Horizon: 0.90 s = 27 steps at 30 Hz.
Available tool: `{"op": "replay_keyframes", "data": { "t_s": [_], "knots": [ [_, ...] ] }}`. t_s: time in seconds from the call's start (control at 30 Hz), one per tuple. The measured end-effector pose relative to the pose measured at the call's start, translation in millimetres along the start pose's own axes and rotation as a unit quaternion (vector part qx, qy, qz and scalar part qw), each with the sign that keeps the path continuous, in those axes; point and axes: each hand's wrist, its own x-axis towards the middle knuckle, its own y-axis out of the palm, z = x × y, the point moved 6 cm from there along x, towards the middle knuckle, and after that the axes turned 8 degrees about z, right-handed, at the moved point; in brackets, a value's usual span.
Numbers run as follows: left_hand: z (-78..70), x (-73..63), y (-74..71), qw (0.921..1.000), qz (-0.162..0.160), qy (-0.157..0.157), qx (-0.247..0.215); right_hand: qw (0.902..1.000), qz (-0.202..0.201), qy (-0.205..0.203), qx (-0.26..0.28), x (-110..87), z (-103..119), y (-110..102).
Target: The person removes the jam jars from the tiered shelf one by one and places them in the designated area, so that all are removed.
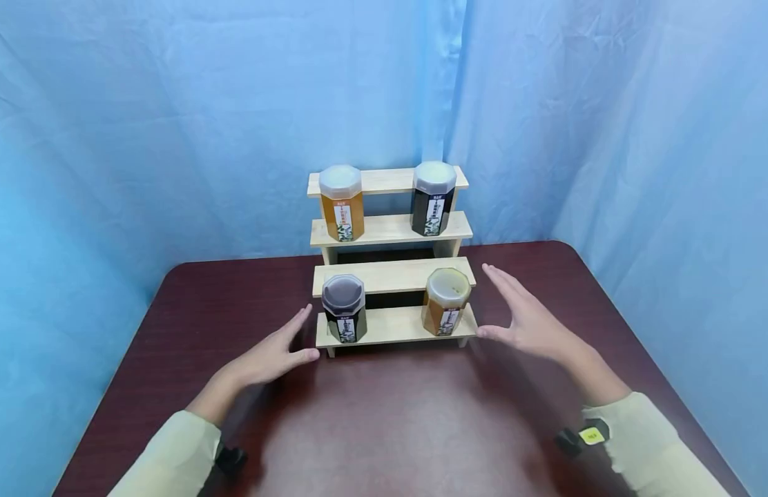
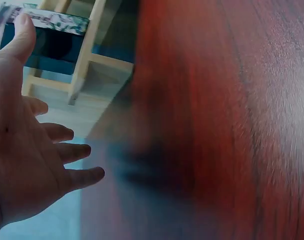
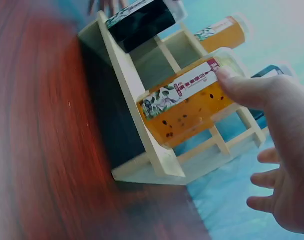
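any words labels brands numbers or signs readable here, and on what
No wording can be read for certain.
Front right jar label: red characters, too blurred.
Front left jar label: too small.
Back left jar label: too small.
Back right jar label: too small.
Yellow tag on black right-wrist device: too small.

Fine print on jar labels across the shelf is too sm. in head cam, sleeves before it cut off btm., & R hand part-hides its upper dark jar in R-wrist cam.
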Motion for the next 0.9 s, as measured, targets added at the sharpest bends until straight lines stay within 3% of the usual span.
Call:
{"op": "replay_keyframes", "data": {
  "t_s": [0.2,0.4,0.6,0.9],
  "knots": [
    [17.1,12.2,4.9,0.9954,-0.053,-0.012,-0.080,0.9928,-0.082,-0.012,0.087,0.0,-3,12],
    [19.5,23.9,8.5,0.9874,-0.084,0.019,-0.133,0.9817,-0.126,-0.010,0.143,2.7,-5,31],
    [20.7,33.2,11.5,0.9822,-0.087,0.046,-0.160,0.9760,-0.131,0.007,0.174,9.4,1,49],
    [24.1,40.5,20.4,0.9801,-0.072,0.034,-0.182,0.9564,-0.148,0.030,0.250,15.6,7,61]
  ]
}}
